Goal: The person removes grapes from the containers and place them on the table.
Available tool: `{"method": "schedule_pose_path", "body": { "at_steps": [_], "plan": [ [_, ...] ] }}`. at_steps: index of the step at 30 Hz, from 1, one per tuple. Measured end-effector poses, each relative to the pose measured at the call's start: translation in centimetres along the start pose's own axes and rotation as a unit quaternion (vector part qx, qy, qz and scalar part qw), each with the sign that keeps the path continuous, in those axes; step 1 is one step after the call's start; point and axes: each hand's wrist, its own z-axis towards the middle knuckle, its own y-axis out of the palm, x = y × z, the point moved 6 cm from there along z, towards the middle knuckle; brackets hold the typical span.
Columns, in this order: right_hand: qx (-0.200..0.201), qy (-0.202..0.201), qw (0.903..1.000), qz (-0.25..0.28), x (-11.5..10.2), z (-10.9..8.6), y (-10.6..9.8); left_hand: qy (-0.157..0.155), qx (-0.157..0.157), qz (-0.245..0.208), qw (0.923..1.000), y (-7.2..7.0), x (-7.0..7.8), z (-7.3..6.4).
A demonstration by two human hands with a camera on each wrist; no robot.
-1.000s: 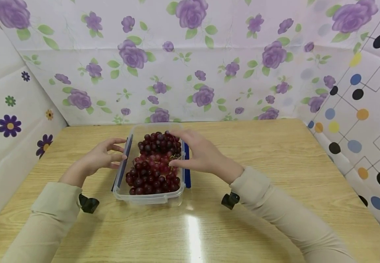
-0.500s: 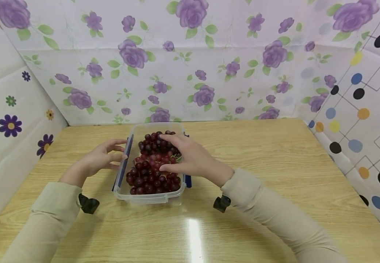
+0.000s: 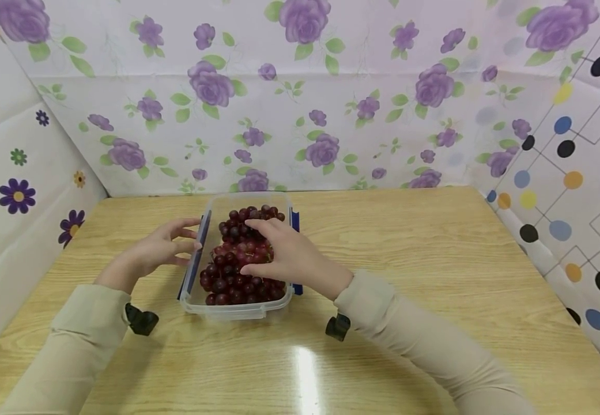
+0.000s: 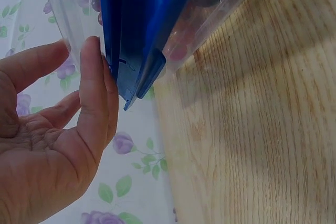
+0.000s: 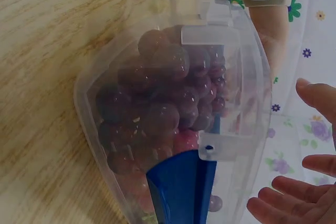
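Note:
A clear plastic food container (image 3: 227, 312) stands on the table, with no lid on it. Inside lie bunches of grapes: dark ones at the back (image 3: 235, 223) and front (image 3: 229, 283), with redder ones (image 3: 245, 249) between. My left hand (image 3: 161, 249) touches the container's left side with extended fingers, beside a blue latch flap (image 4: 142, 24) that hangs unfastened. Over the right half of the grapes hovers my right hand (image 3: 294, 256), thumb and fingers spread apart. Another blue flap (image 5: 184, 190) hangs on the right side, partly behind that hand in the head view.
The wooden table (image 3: 408, 248) stretches to the right and front of the container. A purple-flowered sheet (image 3: 300, 115) covers the back wall, and patterned sheets stand at both sides. Each wrist carries a small black camera (image 3: 142, 320).
My right hand has moved left, from the container's right edge to over the grapes, its fingers staying spread. My left hand keeps its place at the left side.

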Motion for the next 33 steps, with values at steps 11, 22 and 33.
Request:
{"method": "schedule_pose_path", "body": {
  "at_steps": [11,22,33],
  "plan": [
    [-0.025,0.003,0.9996,-0.009,-0.7,0.7,2.0,-0.003,-0.002,-0.005,1.0000,0.1,0.0,0.2],
    [-0.047,0.013,0.9987,-0.013,-1.2,1.2,3.4,-0.011,-0.014,-0.009,0.9998,0.2,-0.4,0.0],
    [-0.059,0.045,0.9966,-0.035,-1.4,1.5,4.1,-0.035,-0.010,-0.038,0.9986,0.2,-1.2,0.1]
  ]
}}
